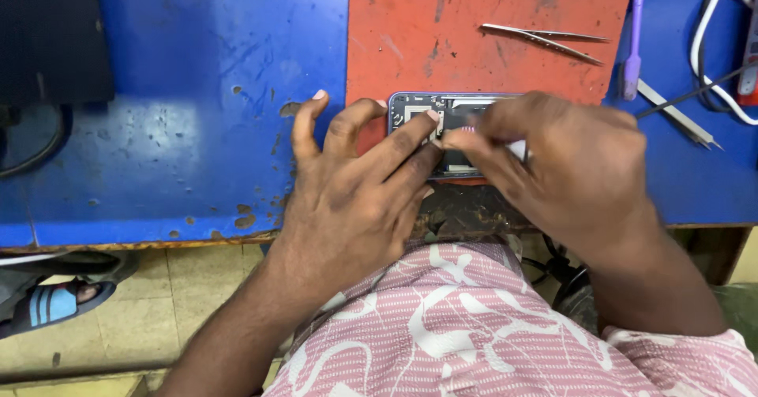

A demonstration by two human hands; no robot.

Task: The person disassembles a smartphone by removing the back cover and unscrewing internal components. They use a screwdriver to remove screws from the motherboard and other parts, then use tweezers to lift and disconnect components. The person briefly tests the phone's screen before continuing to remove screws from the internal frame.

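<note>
The left hand (355,188) lay spread, its fingers pressing the opened phone (442,132), which sat under both hands on a red mat (474,41). The right hand (553,168) pinched something small over the phone; what it was could not be told. Tweezers (545,41) lay beyond the right hand.

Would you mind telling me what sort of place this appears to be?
Probably a phone repair bench. Both hands, left hand and right hand, work on an opened phone lying on a worn red mat over a scuffed blue table, with tweezers close by.
</note>
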